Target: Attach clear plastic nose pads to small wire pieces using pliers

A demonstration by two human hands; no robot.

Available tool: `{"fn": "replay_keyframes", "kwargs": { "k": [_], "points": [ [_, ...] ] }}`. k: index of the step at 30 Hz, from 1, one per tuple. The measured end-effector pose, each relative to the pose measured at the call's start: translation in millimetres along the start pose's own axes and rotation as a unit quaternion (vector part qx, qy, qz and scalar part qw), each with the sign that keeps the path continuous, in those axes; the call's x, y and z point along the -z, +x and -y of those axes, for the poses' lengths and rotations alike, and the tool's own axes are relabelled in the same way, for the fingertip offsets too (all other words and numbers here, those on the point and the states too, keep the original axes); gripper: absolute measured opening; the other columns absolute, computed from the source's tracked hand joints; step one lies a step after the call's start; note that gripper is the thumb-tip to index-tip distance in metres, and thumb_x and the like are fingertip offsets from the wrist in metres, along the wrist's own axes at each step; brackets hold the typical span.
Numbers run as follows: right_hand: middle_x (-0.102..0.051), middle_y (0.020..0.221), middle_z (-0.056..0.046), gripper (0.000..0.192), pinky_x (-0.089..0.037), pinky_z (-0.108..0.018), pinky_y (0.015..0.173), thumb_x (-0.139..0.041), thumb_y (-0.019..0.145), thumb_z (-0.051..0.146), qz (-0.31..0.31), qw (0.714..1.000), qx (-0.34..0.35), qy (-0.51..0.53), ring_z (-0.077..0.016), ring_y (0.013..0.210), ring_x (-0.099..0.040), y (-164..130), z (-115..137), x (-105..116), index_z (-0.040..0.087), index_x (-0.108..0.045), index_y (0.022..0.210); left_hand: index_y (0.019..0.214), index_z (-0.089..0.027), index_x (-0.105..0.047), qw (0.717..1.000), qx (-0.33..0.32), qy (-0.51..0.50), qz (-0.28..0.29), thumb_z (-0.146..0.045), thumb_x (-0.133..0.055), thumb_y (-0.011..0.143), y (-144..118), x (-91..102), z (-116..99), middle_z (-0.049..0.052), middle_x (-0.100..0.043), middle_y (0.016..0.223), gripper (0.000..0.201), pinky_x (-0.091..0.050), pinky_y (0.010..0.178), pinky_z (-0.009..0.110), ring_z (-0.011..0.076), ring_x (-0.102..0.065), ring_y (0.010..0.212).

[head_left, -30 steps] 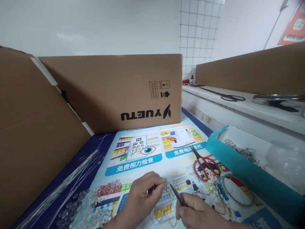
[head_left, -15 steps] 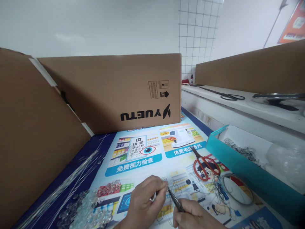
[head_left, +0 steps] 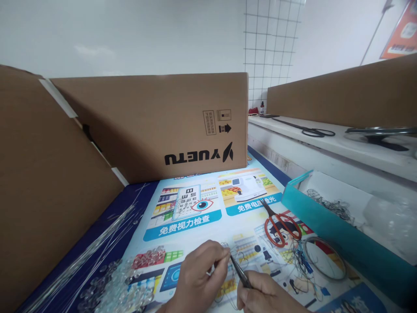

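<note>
Near the bottom middle, my left hand (head_left: 203, 271) is closed in a pinch on a thin wire (head_left: 243, 257), whose loops curl out around the fingertips. My right hand (head_left: 265, 295) wraps round dark metal pliers (head_left: 240, 271). The pliers' narrow tips meet the wire right at my left fingertips; whether the jaws are closed on it is too small to tell. To the left of my left hand lies a pile of clear beads (head_left: 125, 282). Red-handled scissors (head_left: 282, 228) rest beyond my right hand.
A coil of wire (head_left: 325, 258) and tangled threads (head_left: 301, 261) lie at right, beside a teal box (head_left: 339, 239) holding wire bits and a plastic bag. Long thin wires (head_left: 94, 248) lie at left. Cardboard panels (head_left: 146, 126) stand behind. Black scissors (head_left: 312, 131) lie on the ledge.
Both hands stay almost where they were. The pliers and their tips have shifted very slightly to the right against my left fingertips.
</note>
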State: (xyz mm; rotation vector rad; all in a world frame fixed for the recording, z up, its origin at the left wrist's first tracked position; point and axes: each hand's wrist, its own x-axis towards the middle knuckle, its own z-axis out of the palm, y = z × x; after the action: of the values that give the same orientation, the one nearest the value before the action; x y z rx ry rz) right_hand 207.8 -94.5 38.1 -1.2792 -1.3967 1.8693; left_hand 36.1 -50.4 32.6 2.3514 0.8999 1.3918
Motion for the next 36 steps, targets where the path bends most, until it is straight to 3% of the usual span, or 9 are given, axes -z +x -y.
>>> {"fn": "replay_keyframes", "kwargs": {
  "k": [8, 12, 16, 24, 36],
  "points": [
    [-0.039, 0.058, 0.004, 0.012, -0.029, -0.020, 0.053, -0.043, 0.077, 0.023, -0.036, 0.998, 0.026, -0.045, -0.0082, 0.054, -0.037, -5, 5, 1, 0.016, -0.051, 0.072, 0.087, -0.016, -0.058, 1.000, 0.016, -0.020, 0.010, -0.003, -0.051, 0.078, -2, -2.4, 3, 0.002, -0.057, 0.071, 0.018, -0.042, 0.055, 0.021, 0.0110, -0.053, 0.062],
    [-0.037, 0.056, 0.004, 0.014, -0.028, -0.020, 0.052, -0.040, 0.080, 0.025, -0.037, 0.998, 0.010, -0.051, -0.0084, 0.052, -0.035, -5, 8, 0, 0.017, -0.049, 0.073, 0.090, -0.017, -0.057, 0.997, 0.035, -0.029, 0.057, -0.006, -0.048, 0.082, 0, -0.3, 5, 0.003, -0.058, 0.074, 0.016, -0.043, 0.058, 0.022, 0.0118, -0.054, 0.066],
    [-0.039, 0.059, 0.004, 0.012, -0.030, -0.020, 0.054, -0.043, 0.078, 0.023, -0.028, 0.997, 0.017, -0.076, -0.0088, 0.056, -0.038, -3, 7, 2, 0.016, -0.050, 0.071, 0.083, -0.017, -0.054, 0.993, 0.037, 0.014, 0.109, -0.011, -0.042, 0.086, 1, 3.2, 5, 0.003, -0.056, 0.070, 0.014, -0.040, 0.057, 0.024, 0.0130, -0.052, 0.064],
    [-0.049, 0.068, 0.002, 0.014, -0.035, -0.019, 0.063, -0.042, 0.076, 0.015, -0.025, 0.981, 0.077, -0.174, -0.0115, 0.071, -0.048, 0, 0, 9, 0.016, -0.056, 0.073, 0.077, -0.018, -0.046, 0.989, 0.030, 0.070, 0.127, -0.013, -0.038, 0.086, -2, 4.6, 5, 0.002, -0.051, 0.067, 0.013, -0.034, 0.055, 0.025, 0.0142, -0.048, 0.062],
    [-0.056, 0.072, 0.001, 0.013, -0.035, -0.017, 0.060, -0.043, 0.078, 0.015, -0.023, 0.950, 0.043, -0.308, -0.0108, 0.069, -0.050, -9, 19, 16, 0.016, -0.056, 0.075, 0.072, -0.018, -0.046, 0.980, 0.058, 0.079, 0.172, -0.017, -0.037, 0.087, 5, 8.2, 1, 0.001, -0.051, 0.066, 0.018, -0.033, 0.054, 0.024, 0.0143, -0.049, 0.061]
  ]
}}
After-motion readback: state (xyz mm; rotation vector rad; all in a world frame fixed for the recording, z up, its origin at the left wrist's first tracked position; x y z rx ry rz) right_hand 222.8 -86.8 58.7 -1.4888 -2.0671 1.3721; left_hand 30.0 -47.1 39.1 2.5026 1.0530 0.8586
